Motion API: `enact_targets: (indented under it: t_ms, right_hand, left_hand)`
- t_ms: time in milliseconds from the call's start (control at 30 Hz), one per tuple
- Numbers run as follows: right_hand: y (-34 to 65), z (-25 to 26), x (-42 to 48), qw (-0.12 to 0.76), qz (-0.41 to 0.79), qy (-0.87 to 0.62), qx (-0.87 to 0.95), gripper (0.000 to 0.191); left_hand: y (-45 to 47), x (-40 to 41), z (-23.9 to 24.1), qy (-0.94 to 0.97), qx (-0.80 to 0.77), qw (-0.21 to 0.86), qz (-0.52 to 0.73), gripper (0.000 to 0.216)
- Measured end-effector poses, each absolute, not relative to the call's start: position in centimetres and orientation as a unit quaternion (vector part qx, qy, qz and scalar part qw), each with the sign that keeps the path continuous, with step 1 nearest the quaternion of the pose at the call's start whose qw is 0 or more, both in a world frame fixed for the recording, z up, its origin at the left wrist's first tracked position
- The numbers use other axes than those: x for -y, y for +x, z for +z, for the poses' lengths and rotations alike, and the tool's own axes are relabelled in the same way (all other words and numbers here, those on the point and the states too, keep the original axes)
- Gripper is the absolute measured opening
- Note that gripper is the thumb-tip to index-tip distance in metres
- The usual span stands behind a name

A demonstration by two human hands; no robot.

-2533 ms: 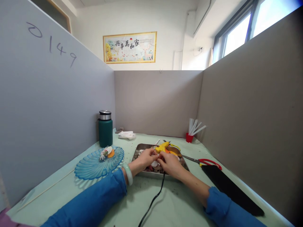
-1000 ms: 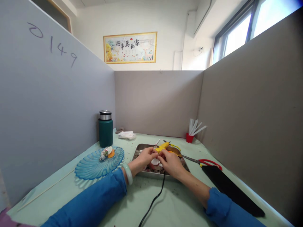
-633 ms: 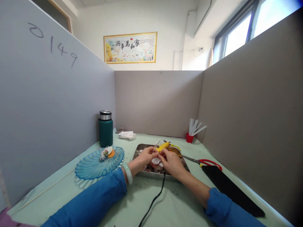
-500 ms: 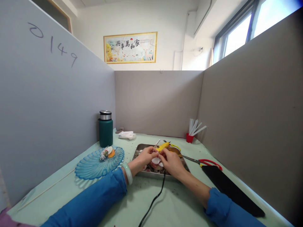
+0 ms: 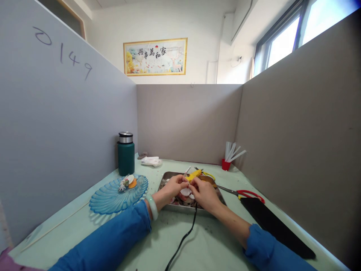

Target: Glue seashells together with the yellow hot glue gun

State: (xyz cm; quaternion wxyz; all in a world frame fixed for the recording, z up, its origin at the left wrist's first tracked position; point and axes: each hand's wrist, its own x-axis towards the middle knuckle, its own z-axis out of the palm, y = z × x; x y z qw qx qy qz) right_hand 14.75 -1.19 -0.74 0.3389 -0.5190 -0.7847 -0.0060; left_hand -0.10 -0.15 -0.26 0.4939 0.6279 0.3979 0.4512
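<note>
Over a metal tray [image 5: 175,207], my left hand [image 5: 175,187] and my right hand [image 5: 204,192] meet with their fingertips pinched together. Whatever small piece they hold between them is too small to make out. Just behind the fingertips lies a yellow glue gun [image 5: 194,175], its body partly hidden by my hands. A black cord [image 5: 184,237] runs from the tray toward me. White round discs [image 5: 185,192] and reddish and dark scraps lie in the tray below my hands.
To the left is a blue scalloped glass plate [image 5: 109,199] bearing small decorated pieces [image 5: 128,182]. Behind it stands a green bottle [image 5: 126,156]. Red-handled scissors [image 5: 249,194] and a black flat strip [image 5: 278,227] lie right. A red cup [image 5: 226,165] holds white sticks. Grey partitions [image 5: 188,120] enclose the table.
</note>
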Motion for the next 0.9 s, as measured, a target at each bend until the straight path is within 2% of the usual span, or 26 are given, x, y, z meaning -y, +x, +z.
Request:
enact_targets:
  t_ms: [300, 900]
  right_hand:
    - [14.72, -0.85, 1.05, 0.330, -0.007, -0.523, 0.786, 0.023]
    - [14.74, -0.76, 1.09, 0.323, -0.009, -0.526, 0.786, 0.020]
  left_hand:
    - [-0.12, 0.27, -0.12, 0.627, -0.407, 0.494, 0.444, 0.028]
    - [-0.18, 0.47, 0.00, 0.634, -0.395, 0.495, 0.444, 0.037]
